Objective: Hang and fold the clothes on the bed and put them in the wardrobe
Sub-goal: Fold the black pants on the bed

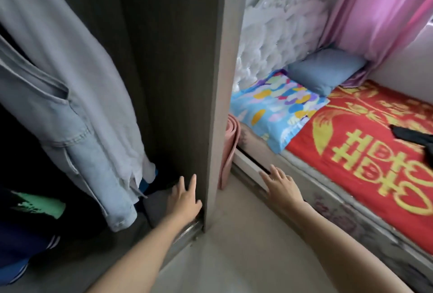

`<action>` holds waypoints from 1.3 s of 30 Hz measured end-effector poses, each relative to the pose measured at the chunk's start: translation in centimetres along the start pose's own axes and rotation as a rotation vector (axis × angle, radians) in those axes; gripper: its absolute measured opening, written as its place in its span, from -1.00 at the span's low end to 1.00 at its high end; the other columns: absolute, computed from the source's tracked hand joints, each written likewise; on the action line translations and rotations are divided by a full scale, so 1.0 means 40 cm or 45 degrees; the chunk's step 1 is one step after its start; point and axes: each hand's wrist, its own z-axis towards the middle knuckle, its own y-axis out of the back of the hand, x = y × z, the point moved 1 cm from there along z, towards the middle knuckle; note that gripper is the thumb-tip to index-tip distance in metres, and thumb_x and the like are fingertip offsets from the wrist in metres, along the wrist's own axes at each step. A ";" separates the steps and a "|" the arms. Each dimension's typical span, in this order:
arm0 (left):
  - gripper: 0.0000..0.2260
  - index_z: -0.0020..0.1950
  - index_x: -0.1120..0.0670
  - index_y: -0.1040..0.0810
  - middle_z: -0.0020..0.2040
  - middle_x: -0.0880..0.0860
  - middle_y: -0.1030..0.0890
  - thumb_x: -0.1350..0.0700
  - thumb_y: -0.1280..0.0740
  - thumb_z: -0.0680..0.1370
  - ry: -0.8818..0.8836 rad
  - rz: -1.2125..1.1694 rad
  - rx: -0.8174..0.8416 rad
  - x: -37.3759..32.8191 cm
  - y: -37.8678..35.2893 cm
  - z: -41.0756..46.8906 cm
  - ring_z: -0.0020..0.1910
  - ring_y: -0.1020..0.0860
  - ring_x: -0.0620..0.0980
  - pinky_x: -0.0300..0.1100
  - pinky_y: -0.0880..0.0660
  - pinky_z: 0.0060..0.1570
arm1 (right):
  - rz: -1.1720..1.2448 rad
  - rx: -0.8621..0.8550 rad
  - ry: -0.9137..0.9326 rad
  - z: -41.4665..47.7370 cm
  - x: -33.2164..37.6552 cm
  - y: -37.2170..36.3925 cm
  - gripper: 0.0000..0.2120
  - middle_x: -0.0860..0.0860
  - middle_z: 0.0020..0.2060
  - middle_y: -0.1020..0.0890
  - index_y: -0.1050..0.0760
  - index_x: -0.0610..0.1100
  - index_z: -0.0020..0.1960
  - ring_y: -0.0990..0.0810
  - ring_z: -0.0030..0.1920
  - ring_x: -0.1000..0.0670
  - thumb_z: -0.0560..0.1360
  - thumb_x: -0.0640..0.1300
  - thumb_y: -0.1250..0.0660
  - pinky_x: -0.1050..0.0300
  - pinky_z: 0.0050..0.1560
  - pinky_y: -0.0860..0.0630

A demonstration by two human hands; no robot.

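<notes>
Both hands empty, fingers straight. Left hand (185,195) inside wardrobe (178,81); right hand (280,183) nearer bed (332,189) edge. Black garment (412,134) on bed, right of and beyond right hand.

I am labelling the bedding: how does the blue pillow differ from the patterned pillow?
The blue pillow is plain; the patterned pillow has many coloured blotches. The blue pillow looks plump, the patterned pillow flatter. The blue pillow lies by the pink curtain, the patterned pillow nearer the wardrobe. Both lie at the head of the bed.
</notes>
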 end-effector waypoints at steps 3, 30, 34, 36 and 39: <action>-0.37 0.55 0.01 0.06 0.53 0.17 0.01 -0.04 -0.19 0.58 -0.156 0.006 -0.082 -0.079 0.119 -0.027 0.45 -0.11 0.18 0.00 -0.24 0.32 | 0.006 -0.074 -0.117 -0.098 -0.055 0.121 -0.37 -0.14 0.52 0.00 -0.01 0.02 0.53 -0.03 0.50 -0.12 0.53 -0.09 -0.19 0.01 0.41 -0.13; -0.65 0.31 0.07 -0.48 0.34 0.13 -0.41 0.07 -0.31 0.53 -1.385 -0.296 -0.305 -1.202 0.221 -0.176 0.35 -0.28 0.11 -0.08 -0.23 0.28 | -0.219 -0.395 -0.953 -0.937 -0.804 0.348 -0.42 -0.09 0.51 -0.03 -0.05 0.02 0.53 -0.02 0.51 -0.05 0.56 -0.05 -0.16 0.02 0.43 -0.15; -0.65 0.30 0.08 -0.48 0.32 0.13 -0.43 0.07 -0.32 0.53 -1.388 -0.305 -0.283 -1.309 0.157 -0.140 0.32 -0.32 0.11 -0.06 -0.27 0.26 | -0.198 -0.339 -1.000 -0.977 -0.906 0.302 -0.42 -0.09 0.51 -0.03 -0.05 0.02 0.53 -0.02 0.51 -0.05 0.56 -0.05 -0.18 0.03 0.43 -0.16; -0.65 0.31 0.09 -0.48 0.32 0.14 -0.43 0.08 -0.33 0.53 -1.367 -0.281 -0.241 -1.342 0.129 -0.120 0.32 -0.32 0.11 -0.05 -0.28 0.26 | -0.183 -0.303 -1.015 -0.983 -0.947 0.281 -0.42 -0.08 0.52 -0.02 -0.06 0.02 0.52 -0.02 0.51 -0.05 0.56 -0.05 -0.18 0.02 0.42 -0.18; -0.65 0.31 0.09 -0.48 0.33 0.15 -0.42 0.08 -0.33 0.53 -1.351 -0.273 -0.180 -1.386 0.089 -0.071 0.34 -0.30 0.12 -0.02 -0.28 0.28 | -0.174 -0.265 -1.031 -0.960 -1.008 0.250 -0.43 -0.08 0.52 -0.01 -0.05 0.02 0.52 0.01 0.52 -0.04 0.57 -0.03 -0.16 0.02 0.43 -0.15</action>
